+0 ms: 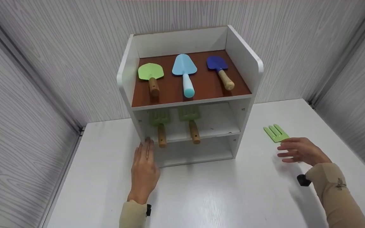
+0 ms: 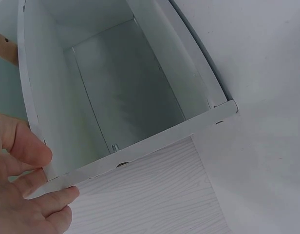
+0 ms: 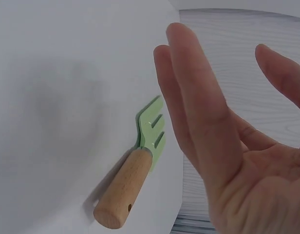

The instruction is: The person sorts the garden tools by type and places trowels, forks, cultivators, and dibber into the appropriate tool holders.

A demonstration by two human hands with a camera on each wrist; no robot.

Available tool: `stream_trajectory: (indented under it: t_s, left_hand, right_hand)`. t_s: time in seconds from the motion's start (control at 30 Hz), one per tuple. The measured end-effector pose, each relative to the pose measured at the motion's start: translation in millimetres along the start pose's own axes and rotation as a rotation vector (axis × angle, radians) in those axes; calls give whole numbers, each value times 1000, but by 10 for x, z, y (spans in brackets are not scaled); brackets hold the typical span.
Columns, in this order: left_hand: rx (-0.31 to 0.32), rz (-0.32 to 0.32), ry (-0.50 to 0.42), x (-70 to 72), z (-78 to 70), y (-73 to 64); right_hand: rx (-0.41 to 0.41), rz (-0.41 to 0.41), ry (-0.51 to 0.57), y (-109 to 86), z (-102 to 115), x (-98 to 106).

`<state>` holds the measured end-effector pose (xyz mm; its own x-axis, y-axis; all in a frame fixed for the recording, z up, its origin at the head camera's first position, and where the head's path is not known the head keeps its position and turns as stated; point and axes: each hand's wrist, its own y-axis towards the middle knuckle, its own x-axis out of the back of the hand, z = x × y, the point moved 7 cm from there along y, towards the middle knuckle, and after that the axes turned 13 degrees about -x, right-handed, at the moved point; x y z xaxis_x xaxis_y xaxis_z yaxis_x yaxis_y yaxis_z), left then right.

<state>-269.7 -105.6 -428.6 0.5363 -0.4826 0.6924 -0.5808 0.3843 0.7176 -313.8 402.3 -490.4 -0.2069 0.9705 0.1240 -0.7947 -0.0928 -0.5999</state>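
A small white shelf unit stands on the table. My left hand rests on the front edge of its left side panel, fingers fairly straight, with fingertips touching the middle shelf's corner. To the right of the unit, a green hand fork with a wooden handle lies on the table. My right hand hovers by it, fingers spread and holding nothing. In the head view the hand covers the fork's handle, and only the green tines show.
On the brown top shelf lie a green trowel, a light blue trowel and a dark blue trowel. Two green hand forks lie on the middle shelf, their wooden handles jutting over its edge. Grey wood-grain walls surround the table.
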Motion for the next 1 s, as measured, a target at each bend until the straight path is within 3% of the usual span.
stream_trajectory:
  t_s: [0.47, 0.83, 1.0]
  left_hand:
    - [3, 9, -6, -10, 2, 9]
    - [-8, -8, 3, -17, 10, -8]
    - [-12, -7, 12, -19, 12, -7]
  right_hand:
    - [-53, -71, -74, -25, 20, 218]
    - [-10, -162, -236, -97, 79, 408]
    - [-13, -189, -251, -117, 113, 483]
